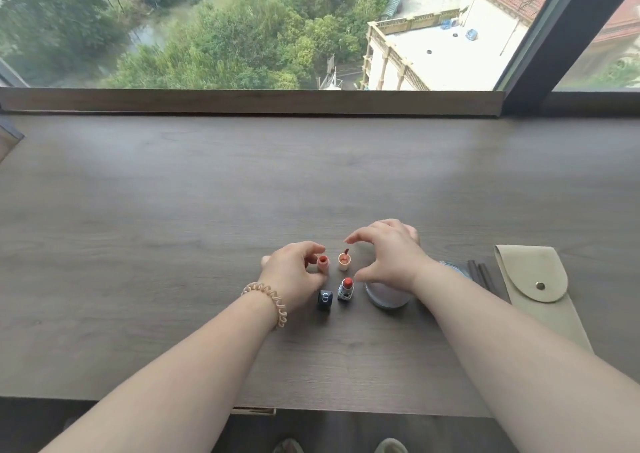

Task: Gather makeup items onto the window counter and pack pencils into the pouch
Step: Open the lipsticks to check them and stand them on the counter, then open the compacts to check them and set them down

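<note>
A dark wood-grain window counter (173, 182) runs under a big pane that looks down on trees and a pale rooftop. Near its front edge stands an uncapped lipstick (346, 289), the landmark here. Just left of it lies its dark cap (325, 299). Behind it stands a small peach tube (344, 261) with a worn tip. Left of that tube the left hand (294, 274), a coiled band (268, 302) on its wrist, pinches another peach tube (322, 264). The right hand (388, 255) hovers open, fingers spread, gripping nothing, and hides part of a round grey compact (386, 298) right of the lipstick. Farther right lie dark pencils (479, 274), partly hidden, touching a beige snap pouch (533, 279). The counter's back and left are wide open.
</note>
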{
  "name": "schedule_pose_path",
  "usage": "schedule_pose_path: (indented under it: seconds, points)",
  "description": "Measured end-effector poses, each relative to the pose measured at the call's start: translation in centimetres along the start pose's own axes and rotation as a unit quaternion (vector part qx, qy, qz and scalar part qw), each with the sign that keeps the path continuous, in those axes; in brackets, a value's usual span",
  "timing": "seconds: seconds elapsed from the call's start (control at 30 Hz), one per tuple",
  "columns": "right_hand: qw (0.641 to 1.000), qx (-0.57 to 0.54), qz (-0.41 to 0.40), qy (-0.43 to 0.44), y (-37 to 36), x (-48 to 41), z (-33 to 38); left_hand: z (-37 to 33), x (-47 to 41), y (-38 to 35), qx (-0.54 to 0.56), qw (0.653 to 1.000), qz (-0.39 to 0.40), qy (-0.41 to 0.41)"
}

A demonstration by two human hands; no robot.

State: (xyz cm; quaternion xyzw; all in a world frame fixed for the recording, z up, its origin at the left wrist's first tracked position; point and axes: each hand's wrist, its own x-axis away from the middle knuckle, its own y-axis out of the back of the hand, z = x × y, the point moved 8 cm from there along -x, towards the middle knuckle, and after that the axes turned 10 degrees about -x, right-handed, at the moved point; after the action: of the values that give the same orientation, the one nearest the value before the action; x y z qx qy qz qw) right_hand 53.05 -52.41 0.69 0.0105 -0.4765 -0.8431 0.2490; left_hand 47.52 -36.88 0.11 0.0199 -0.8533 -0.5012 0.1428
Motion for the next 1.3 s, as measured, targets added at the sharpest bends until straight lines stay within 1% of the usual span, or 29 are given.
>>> schedule_pose_path:
  seconds: [0.07,0.13,0.27,0.4,0.47,0.5,0.57,0.6,0.63,0.67,0.73,0.77,0.8,0.83,0.9,1.0,1.07,1.2,1.3]
  points:
    - [1.000,-0.022,-0.017,0.001,1.1,1.3,-0.6,-0.3,0.5,0.8,0.009,1.000,0.009,-0.016]
    - [0.999,-0.032,-0.013,-0.001,1.5,3.0,-1.3,-0.5,1.2,2.0,0.015,0.999,0.005,-0.032]
    - [0.999,0.022,0.029,-0.005,0.2,5.7,-2.4,-1.4,2.2,4.1,0.037,0.998,-0.035,-0.032]
    - [0.998,0.061,0.003,0.001,-0.7,6.4,-2.3,-2.9,3.3,5.0,0.058,0.997,-0.042,-0.030]
    - [0.999,0.043,0.007,-0.015,-0.7,6.8,-2.3,-3.6,4.2,5.8,0.081,0.996,-0.040,-0.029]
    - [1.000,0.018,0.004,-0.023,-0.4,7.1,-2.3,-4.0,4.6,6.4,0.096,0.994,-0.040,-0.032]
    - [0.996,-0.071,-0.037,-0.029,1.5,8.0,-1.6,-4.9,5.6,8.2,0.115,0.991,-0.047,-0.048]
    - [0.988,-0.134,-0.064,-0.035,3.1,8.6,-1.0,-5.5,6.1,9.2,0.116,0.990,-0.051,-0.059]
    - [0.973,-0.211,-0.081,-0.046,4.7,9.1,-0.4,-6.0,6.5,10.0,0.128,0.988,-0.048,-0.066]
    - [0.952,-0.290,-0.087,-0.055,6.1,9.7,0.3,-6.7,6.8,10.6,0.160,0.984,-0.028,-0.069]
    - [0.904,-0.418,-0.076,-0.055,8.8,11.0,2.1,-8.7,7.9,10.9,0.255,0.962,0.054,-0.077]
    - [0.886,-0.455,-0.072,-0.046,10.2,11.8,3.1,-10.0,8.5,10.9,0.288,0.949,0.101,-0.083]
    - [0.875,-0.478,-0.073,-0.036,11.6,12.5,4.0,-11.2,9.2,10.8,0.304,0.938,0.142,-0.091]
    - [0.870,-0.486,-0.075,-0.022,12.9,13.2,4.9,-12.3,9.8,10.6,0.317,0.927,0.176,-0.097]
    - [0.866,-0.493,-0.085,0.004,15.2,14.7,6.3,-14.4,11.0,10.3,0.348,0.903,0.222,-0.119]
    - [0.861,-0.496,-0.106,0.033,17.4,16.9,7.8,-17.1,12.4,10.5,0.415,0.857,0.254,-0.167]
    - [0.860,-0.492,-0.129,0.041,18.2,18.1,8.1,-18.5,13.1,10.7,0.444,0.838,0.256,-0.188]
    - [0.863,-0.478,-0.158,0.039,18.9,19.6,7.6,-19.8,13.5,10.6,0.482,0.817,0.253,-0.194]
    - [0.862,-0.486,-0.139,0.047,18.9,20.2,7.2,-20.2,13.8,10.2,0.498,0.806,0.254,-0.193]
